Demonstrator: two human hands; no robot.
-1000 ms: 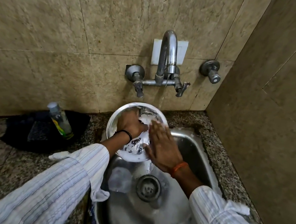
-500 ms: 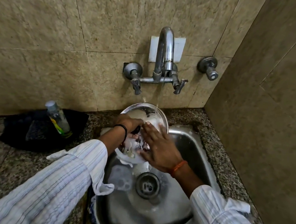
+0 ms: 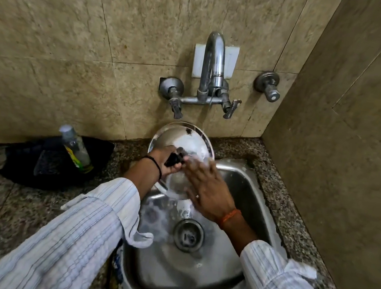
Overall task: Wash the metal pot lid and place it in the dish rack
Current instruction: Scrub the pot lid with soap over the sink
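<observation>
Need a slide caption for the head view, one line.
Left hand grips the lid by its black knob while the flat right hand rubs it under a thin stream from the tap, over the sink.

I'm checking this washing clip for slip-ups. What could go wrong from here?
The wet metal lid is held only by its black knob in the left hand, so it might slip and bang into the sink. The right hand rubbing its rim could get nicked. No dish rack is in view.
</observation>
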